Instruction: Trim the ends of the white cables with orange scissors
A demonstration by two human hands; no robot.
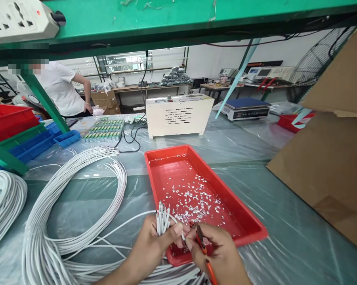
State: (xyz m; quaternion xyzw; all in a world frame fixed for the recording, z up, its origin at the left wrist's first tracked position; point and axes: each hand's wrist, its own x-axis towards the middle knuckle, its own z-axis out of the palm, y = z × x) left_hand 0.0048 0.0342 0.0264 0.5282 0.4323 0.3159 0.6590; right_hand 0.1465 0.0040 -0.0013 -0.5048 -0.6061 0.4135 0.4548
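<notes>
My left hand (154, 241) is closed around a bundle of white cables (163, 219), their cut ends pointing up. One cable of the bundle bends over toward my right hand, its tip between the fingers of both hands. In my right hand (216, 249) sits a small hand tool with orange handles (210, 271), perhaps cutters; its dark jaws are partly hidden by my fingers. Both hands are over the near end of a red tray (243, 236), in which many small silvery-white scraps (196, 202) lie scattered. Left of my hands lies a large coil of white cable (41, 221).
A second cable coil (8, 202) lies at the far left. Behind the tray stands a cream metal box (178, 116), with a scale (245, 109) to its right. Cardboard (329, 178) bounds the right side. A green shelf beam (166, 16) crosses overhead. A person (59, 89) stands beyond.
</notes>
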